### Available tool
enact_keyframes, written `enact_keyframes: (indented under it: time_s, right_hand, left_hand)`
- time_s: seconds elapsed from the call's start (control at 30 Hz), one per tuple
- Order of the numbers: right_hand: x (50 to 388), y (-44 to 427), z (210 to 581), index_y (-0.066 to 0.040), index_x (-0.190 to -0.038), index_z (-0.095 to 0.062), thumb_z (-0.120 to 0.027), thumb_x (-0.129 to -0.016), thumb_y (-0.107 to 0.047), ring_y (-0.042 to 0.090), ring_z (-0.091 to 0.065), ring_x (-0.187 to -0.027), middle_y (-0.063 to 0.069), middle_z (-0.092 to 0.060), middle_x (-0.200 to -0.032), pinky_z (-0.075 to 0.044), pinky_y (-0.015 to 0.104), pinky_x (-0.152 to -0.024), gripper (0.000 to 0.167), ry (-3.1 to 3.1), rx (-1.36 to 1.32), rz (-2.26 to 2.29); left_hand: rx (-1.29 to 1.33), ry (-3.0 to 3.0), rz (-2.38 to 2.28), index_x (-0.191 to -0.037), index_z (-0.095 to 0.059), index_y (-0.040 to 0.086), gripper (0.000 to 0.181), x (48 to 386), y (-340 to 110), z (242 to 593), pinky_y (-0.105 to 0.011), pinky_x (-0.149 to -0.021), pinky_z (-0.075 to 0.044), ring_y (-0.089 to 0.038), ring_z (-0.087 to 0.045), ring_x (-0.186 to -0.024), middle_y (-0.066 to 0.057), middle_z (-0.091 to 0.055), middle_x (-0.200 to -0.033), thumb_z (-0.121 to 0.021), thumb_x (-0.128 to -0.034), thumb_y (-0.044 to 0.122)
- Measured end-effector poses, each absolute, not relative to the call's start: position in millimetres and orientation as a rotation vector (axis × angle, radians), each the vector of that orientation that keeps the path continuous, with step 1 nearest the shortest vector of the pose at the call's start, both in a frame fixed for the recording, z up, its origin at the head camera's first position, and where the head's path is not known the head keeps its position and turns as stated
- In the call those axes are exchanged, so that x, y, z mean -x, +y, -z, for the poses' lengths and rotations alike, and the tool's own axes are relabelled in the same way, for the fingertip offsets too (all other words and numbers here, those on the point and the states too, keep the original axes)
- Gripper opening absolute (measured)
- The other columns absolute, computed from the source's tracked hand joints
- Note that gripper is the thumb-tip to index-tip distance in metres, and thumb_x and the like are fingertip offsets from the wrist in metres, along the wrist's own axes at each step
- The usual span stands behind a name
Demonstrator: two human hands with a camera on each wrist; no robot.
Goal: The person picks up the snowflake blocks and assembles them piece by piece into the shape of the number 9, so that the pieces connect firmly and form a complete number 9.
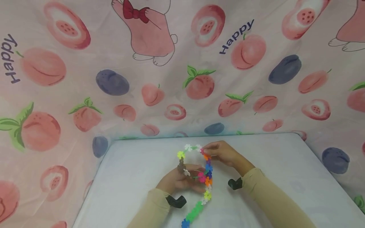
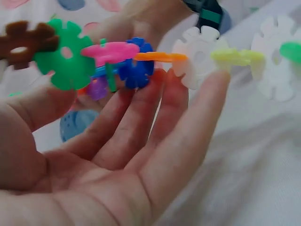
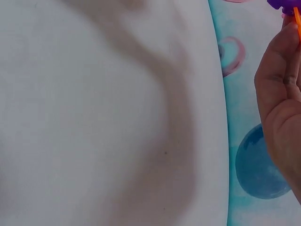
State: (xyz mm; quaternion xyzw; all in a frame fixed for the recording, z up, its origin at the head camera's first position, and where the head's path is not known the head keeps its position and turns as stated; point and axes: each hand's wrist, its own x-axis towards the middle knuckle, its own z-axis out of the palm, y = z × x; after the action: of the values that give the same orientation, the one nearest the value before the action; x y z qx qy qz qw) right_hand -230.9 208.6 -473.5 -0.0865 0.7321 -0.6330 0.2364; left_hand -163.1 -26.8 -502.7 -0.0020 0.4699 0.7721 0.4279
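A chain of interlocking plastic snowflake discs (image 1: pixel 208 181), in many colours, curves into a loop above the table in the head view. Its tail of green and blue discs hangs toward the bottom edge. My right hand (image 1: pixel 223 155) pinches the upper right of the loop near a pink and an orange disc. From the lower left, my left hand (image 2: pixel 117 165) reaches under the loop with its fingers extended. The left wrist view shows the chain passing across its fingertips, and its thumb touching a green disc (image 2: pixel 66 54). A purple disc (image 3: pixel 286 4) shows above the right fingers in the right wrist view.
A white-covered table (image 1: pixel 122 177) lies beneath both hands. Behind it hangs a pink cloth (image 1: pixel 171 79) printed with fruit and rabbits. Black straps or mounts (image 1: pixel 176 201) stick out at both wrists, by the beige sleeves (image 1: pixel 154 209).
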Motion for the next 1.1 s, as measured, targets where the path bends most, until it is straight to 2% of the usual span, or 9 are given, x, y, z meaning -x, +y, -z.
enact_keyframes:
  time_s: [0.07,0.13,0.23,0.33,0.53,0.73,0.83,0.93,1.1]
  right_hand:
    - [232,211,475,0.001,-0.12,-0.07,-0.078,-0.091,-0.023,0.02,-0.07,-0.103,0.004,-0.075,-0.11,-0.056,0.046,-0.1,0.038,2.016,0.223,1.75]
    - [233,212,476,0.002,-0.12,-0.07,-0.077,-0.092,-0.022,0.02,-0.07,-0.103,0.004,-0.075,-0.109,-0.056,0.047,-0.101,0.037,2.02,0.215,1.763]
    - [233,215,475,0.001,-0.12,-0.07,-0.077,-0.092,-0.023,0.02,-0.07,-0.104,0.004,-0.075,-0.11,-0.055,0.047,-0.102,0.037,2.036,0.189,1.761]
    - [233,217,475,-0.001,-0.121,-0.07,-0.078,-0.091,-0.027,0.021,-0.069,-0.107,0.006,-0.074,-0.113,-0.055,0.046,-0.102,0.04,2.062,0.163,1.744]
    - [231,218,471,-0.002,-0.124,-0.069,-0.078,-0.091,-0.029,0.02,-0.069,-0.108,0.007,-0.074,-0.117,-0.055,0.044,-0.103,0.043,2.097,0.093,1.741]
    - [231,219,471,-0.002,-0.126,-0.069,-0.078,-0.091,-0.029,0.02,-0.069,-0.108,0.012,-0.072,-0.123,-0.055,0.043,-0.102,0.045,2.116,0.03,1.736]
    - [231,220,471,-0.002,-0.127,-0.068,-0.078,-0.091,-0.031,0.02,-0.069,-0.109,0.014,-0.071,-0.126,-0.055,0.043,-0.102,0.047,2.133,0.031,1.728]
    - [230,222,472,-0.002,-0.126,-0.068,-0.078,-0.091,-0.031,0.02,-0.069,-0.108,0.013,-0.071,-0.124,-0.055,0.043,-0.102,0.047,2.144,0.026,1.719]
    - [231,225,476,-0.003,-0.124,-0.069,-0.079,-0.09,-0.031,0.02,-0.069,-0.107,0.009,-0.073,-0.12,-0.056,0.041,-0.101,0.045,2.156,0.037,1.689]
  left_hand:
    - [0.056,1.083,-1.976,-0.12,-0.07,0.006,0.036,164,-29,504,-0.068,-0.101,-0.048,-0.036,-0.056,-0.123,-0.012,-0.057,-0.131,-0.069,-0.0961,0.034]
    - [0.02,1.081,-1.989,-0.127,-0.067,0.004,0.044,165,-32,504,-0.07,-0.104,-0.044,-0.037,-0.057,-0.125,-0.012,-0.058,-0.133,-0.062,-0.0993,0.038]
    - [-0.033,1.027,-2.026,-0.131,-0.065,0.003,0.05,164,-37,504,-0.066,-0.111,-0.04,-0.035,-0.058,-0.125,-0.012,-0.062,-0.13,-0.053,-0.103,0.043]
    - [-0.068,0.923,-2.089,-0.123,-0.069,0.004,0.047,164,-42,502,-0.06,-0.117,-0.036,-0.034,-0.059,-0.124,-0.012,-0.065,-0.124,-0.048,-0.1056,0.042]
    - [-0.124,0.813,-2.2,-0.1,-0.075,0.007,0.043,164,-50,501,-0.046,-0.117,-0.041,-0.032,-0.059,-0.128,-0.02,-0.065,-0.128,-0.035,-0.1082,0.02]
    - [-0.069,0.824,-2.289,-0.109,-0.059,0.01,0.025,164,-54,500,-0.046,-0.115,-0.045,-0.035,-0.053,-0.134,-0.02,-0.062,-0.13,-0.038,-0.1095,0.023]
    - [-0.084,0.854,-2.309,-0.116,-0.053,0.01,0.033,162,-56,498,-0.047,-0.115,-0.044,-0.037,-0.05,-0.139,-0.017,-0.062,-0.128,-0.037,-0.1103,0.039]
    - [-0.144,0.992,-2.28,-0.115,-0.058,0.008,0.043,160,-58,496,-0.044,-0.11,-0.048,-0.033,-0.057,-0.13,-0.013,-0.063,-0.125,-0.036,-0.1104,0.044]
    - [-0.086,1.338,-2.196,-0.116,-0.065,0.0,0.033,158,-57,498,-0.044,-0.104,-0.054,-0.027,-0.066,-0.115,-0.012,-0.064,-0.119,-0.048,-0.1093,0.028]
